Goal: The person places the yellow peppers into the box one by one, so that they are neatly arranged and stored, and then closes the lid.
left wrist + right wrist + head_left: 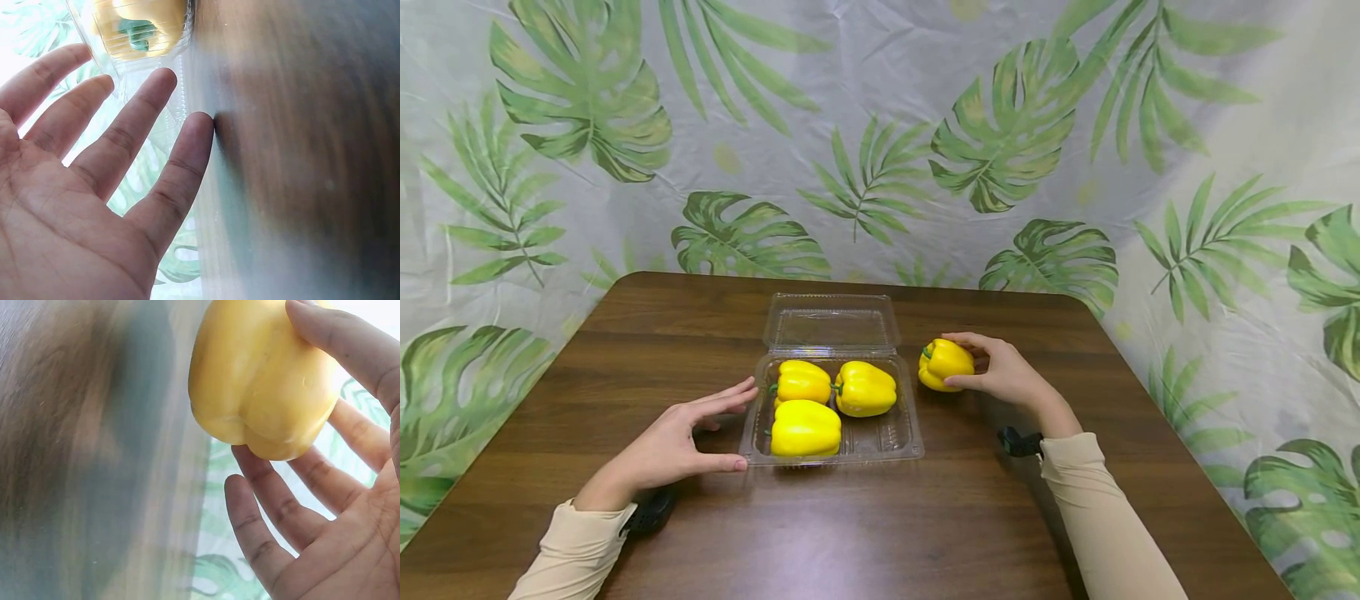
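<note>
A clear plastic clamshell container point(880, 433) lies with its lid folded back on the table. Three yellow bell peppers sit inside: one at the back left point(803, 383), one at the back right point(866, 389) and one at the front left point(806, 429). My left hand point(681, 437) is at the container's left side, fingers extended, the fingertips at its edge. Just right of the container, my right hand point(1007, 371) holds another yellow bell pepper point(946, 365) between thumb and fingers, its green stem pointing left. In the right wrist view that pepper point(262, 381) shows its lobed bottom.
The brown wooden table point(880, 533) carries the container. Its lid point(831, 323) extends toward the table's back edge. Behind hangs a leaf-patterned cloth point(880, 167). A dark wrist device point(1021, 442) is on the right wrist and another point(653, 510) on the left.
</note>
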The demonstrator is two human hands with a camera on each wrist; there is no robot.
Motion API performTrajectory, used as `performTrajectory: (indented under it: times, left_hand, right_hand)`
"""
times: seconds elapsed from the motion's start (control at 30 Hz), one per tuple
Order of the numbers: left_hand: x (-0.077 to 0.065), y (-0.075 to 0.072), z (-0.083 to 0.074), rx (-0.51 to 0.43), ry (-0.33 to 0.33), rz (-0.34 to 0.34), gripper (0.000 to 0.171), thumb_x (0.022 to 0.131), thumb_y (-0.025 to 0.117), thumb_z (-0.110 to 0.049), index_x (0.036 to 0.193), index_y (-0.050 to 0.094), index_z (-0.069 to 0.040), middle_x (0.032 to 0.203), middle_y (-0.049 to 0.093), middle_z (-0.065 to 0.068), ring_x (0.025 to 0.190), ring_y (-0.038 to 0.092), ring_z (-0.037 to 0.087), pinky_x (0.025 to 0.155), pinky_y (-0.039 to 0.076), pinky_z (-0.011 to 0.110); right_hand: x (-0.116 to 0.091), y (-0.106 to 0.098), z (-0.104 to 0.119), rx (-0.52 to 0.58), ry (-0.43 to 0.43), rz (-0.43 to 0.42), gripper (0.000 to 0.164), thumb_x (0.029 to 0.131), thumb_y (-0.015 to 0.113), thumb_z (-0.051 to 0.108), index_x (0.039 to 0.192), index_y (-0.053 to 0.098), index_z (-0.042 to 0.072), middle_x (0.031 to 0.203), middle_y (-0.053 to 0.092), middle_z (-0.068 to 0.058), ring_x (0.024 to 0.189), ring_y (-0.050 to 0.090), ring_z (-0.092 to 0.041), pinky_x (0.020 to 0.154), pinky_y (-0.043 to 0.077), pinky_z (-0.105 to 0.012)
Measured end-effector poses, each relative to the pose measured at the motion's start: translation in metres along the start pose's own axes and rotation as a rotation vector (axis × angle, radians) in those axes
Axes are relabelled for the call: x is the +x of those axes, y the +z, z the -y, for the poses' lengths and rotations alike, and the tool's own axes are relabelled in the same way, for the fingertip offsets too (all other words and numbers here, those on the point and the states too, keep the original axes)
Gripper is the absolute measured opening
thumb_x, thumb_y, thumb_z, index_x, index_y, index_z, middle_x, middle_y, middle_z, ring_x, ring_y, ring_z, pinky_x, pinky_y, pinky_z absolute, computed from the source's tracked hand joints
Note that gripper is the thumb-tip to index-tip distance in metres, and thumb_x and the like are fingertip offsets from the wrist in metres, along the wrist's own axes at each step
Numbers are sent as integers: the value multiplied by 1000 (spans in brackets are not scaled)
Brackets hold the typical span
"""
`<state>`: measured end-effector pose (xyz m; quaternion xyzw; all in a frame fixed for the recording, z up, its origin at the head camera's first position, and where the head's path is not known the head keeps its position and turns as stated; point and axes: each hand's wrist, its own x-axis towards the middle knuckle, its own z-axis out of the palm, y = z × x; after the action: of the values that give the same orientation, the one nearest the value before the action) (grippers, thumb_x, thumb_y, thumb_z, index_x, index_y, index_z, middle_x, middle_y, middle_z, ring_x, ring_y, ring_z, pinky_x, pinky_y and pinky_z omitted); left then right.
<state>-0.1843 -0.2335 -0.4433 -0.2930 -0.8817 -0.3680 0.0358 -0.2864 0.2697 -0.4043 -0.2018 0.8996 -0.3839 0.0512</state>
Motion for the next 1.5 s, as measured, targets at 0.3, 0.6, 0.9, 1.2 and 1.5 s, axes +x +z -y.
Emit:
performTrajectory:
  times: [0.3, 0.6, 0.9, 1.2, 1.5]
  left_hand:
    - [1, 0, 1, -1, -1, 6, 92, 82, 95, -40, 160, 53, -14, 166, 53, 6, 132, 68, 16, 97, 62, 38]
    - [1, 0, 1, -4, -1, 8, 92, 83, 95, -40, 160, 53, -14, 165, 54, 5, 131, 68, 16, 97, 62, 38]
    - [1, 0, 1, -3, 1, 4, 92, 82, 95, -39, 160, 53, -13, 165, 53, 6, 131, 68, 24, 97, 62, 39]
    - [1, 1, 1, 1, -3, 3, 91, 82, 95, -40, 159, 54, -14, 166, 53, 6, 130, 68, 18, 96, 62, 38]
    - [0, 1, 2, 5, -3, 4, 91, 82, 94, -41, 159, 54, -15, 166, 52, 5, 130, 68, 17, 96, 62, 37]
  right_hand:
    - [-8, -4, 18, 13, -38, 32, 74, 89, 91, 25, 155, 58, 23, 145, 65, -12, 122, 67, -31, 105, 61, -49]
    - [-12, -5, 39, 31, -93, 71, 74, 87, 92, 25, 153, 60, 21, 144, 66, -10, 122, 69, -29, 101, 62, -41]
    - [-17, -2, 59, 21, -142, 94, 71, 88, 92, 25, 152, 61, 21, 144, 67, -5, 121, 68, -25, 100, 62, -38]
    - [-20, 5, 72, -8, -181, 128, 70, 88, 91, 28, 151, 62, 21, 139, 70, -1, 122, 67, -22, 101, 60, -35]
    - [-22, 10, 78, -47, -203, 156, 68, 88, 91, 33, 149, 63, 21, 138, 71, 1, 119, 68, -20, 101, 60, -39]
